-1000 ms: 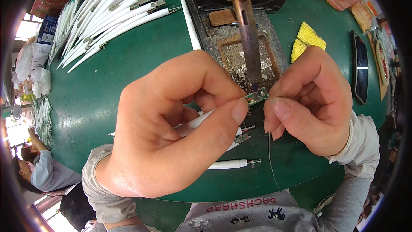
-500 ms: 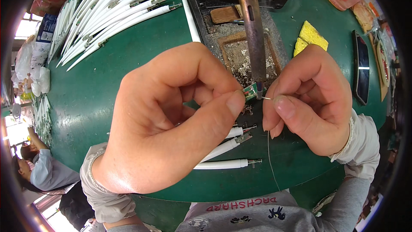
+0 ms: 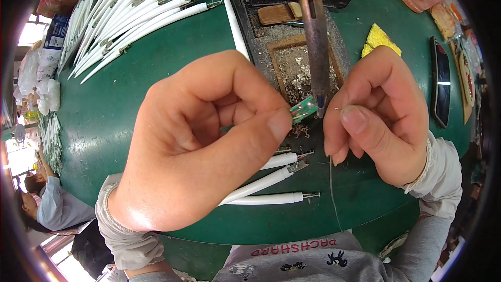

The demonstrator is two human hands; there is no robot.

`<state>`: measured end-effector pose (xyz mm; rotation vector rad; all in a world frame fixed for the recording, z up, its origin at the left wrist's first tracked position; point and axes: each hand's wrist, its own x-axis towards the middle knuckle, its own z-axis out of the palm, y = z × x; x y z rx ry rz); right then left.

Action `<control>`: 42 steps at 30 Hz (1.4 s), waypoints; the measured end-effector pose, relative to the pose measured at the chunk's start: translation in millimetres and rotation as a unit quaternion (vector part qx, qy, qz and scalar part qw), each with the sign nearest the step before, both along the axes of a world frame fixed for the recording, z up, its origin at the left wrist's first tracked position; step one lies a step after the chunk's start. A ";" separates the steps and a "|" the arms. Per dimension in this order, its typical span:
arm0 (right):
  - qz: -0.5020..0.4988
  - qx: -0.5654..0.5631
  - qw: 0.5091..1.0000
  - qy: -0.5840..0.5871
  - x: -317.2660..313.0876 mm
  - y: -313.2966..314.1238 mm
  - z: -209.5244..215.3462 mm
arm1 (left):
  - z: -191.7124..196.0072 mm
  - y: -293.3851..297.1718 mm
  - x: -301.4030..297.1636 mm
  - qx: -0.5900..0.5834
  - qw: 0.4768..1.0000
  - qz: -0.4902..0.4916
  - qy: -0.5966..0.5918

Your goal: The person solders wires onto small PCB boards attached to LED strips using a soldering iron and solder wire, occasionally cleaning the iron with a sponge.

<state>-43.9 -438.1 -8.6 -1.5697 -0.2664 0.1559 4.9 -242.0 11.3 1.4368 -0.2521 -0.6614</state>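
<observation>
I see the left hand (image 3: 201,143) finger-pinching the green circuit board (image 3: 302,109), its long axis rising rightward, free end beside the soldering iron (image 3: 317,42), and the right hand (image 3: 389,120) pinching thin wire (image 3: 332,190).

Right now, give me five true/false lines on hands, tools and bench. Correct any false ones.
1. The left hand pinches a small green circuit board. True.
2. The soldering iron points down between the two hands. True.
3. The right hand grips the soldering iron. False: the right hand holds a thin grey wire.
4. The yellow sponge lies to the left of the iron. False: the yellow sponge lies to its right.
5. Many white pen-shaped pieces lie at the upper left of the bench. True.
</observation>
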 end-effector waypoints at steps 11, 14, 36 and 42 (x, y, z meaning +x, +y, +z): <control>0.011 0.037 0.998 0.052 -0.3 -1.2 -2.9 | 3.7 9.4 -3.6 0.108 0.971 -0.101 -0.189; 0.007 0.036 0.997 0.062 -1.3 -4.7 -4.1 | 6.6 8.1 -4.5 0.131 0.965 -0.108 -0.198; 0.079 0.001 0.994 0.077 -1.3 -15.2 -7.5 | -9.8 14.3 -14.8 0.177 0.858 -0.177 -0.449; 0.084 -0.034 0.993 0.080 -1.4 -15.0 -7.0 | -2.4 18.6 8.0 0.281 0.809 -0.165 -0.489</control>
